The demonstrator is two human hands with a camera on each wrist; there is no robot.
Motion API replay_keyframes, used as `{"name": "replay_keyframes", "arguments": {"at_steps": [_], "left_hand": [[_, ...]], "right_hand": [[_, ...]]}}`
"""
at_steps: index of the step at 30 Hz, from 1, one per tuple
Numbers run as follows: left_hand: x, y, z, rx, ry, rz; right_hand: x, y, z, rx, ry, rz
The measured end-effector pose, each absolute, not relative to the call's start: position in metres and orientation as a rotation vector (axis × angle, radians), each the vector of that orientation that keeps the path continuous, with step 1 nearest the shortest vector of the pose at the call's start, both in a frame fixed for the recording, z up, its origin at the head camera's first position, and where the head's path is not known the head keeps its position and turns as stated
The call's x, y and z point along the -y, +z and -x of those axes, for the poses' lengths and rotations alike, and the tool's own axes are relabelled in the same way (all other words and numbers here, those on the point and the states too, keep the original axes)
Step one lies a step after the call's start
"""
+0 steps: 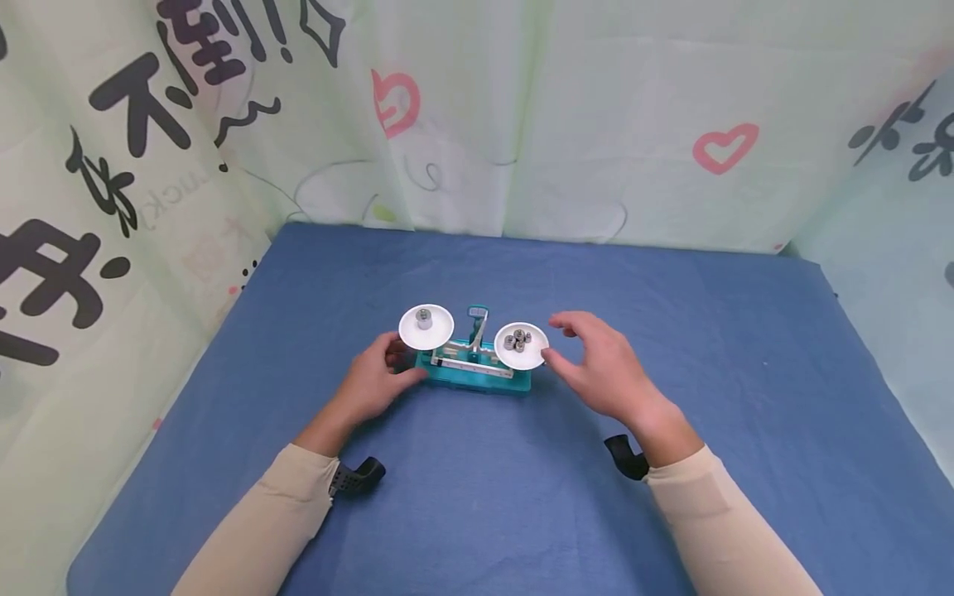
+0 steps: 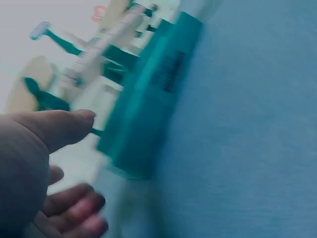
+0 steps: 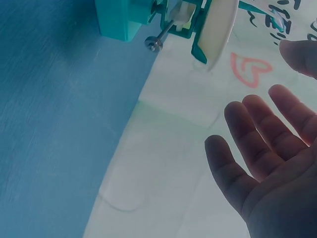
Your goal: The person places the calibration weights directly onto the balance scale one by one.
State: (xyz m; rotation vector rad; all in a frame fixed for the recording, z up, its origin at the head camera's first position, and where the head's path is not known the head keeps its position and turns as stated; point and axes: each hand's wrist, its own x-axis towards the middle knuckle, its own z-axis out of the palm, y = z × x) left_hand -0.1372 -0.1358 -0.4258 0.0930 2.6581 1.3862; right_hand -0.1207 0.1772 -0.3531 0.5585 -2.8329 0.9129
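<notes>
A teal balance scale [image 1: 477, 381] with a white beam stands on the blue-covered table. On its left white pan [image 1: 438, 333] sits one metal weight [image 1: 424, 319]. The right pan [image 1: 522, 360], which hangs lower, bears several smaller metal weights [image 1: 519, 337]. My left hand [image 1: 375, 379] is at the scale's left end, thumb stretched toward the teal base [image 2: 143, 109]; whether it touches cannot be told. Beside the right pan is my right hand [image 1: 607, 372], its fingers spread and apart from the scale in the right wrist view, holding nothing.
The blue cloth [image 1: 477, 497] covers the whole tabletop. Pale curtains [image 1: 596, 124] with printed characters and hearts hang along the back and both sides. Each wrist wears a black strap [image 1: 359, 477].
</notes>
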Motion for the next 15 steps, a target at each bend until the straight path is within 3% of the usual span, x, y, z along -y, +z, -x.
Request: {"name": "replay_keyframes", "arguments": {"at_steps": [15], "left_hand": [[0.153, -0.360, 0.113, -2.917, 1.020, -0.165]], "right_hand": [[-0.206, -0.350, 0.095, 2.850, 0.790, -0.443]]}}
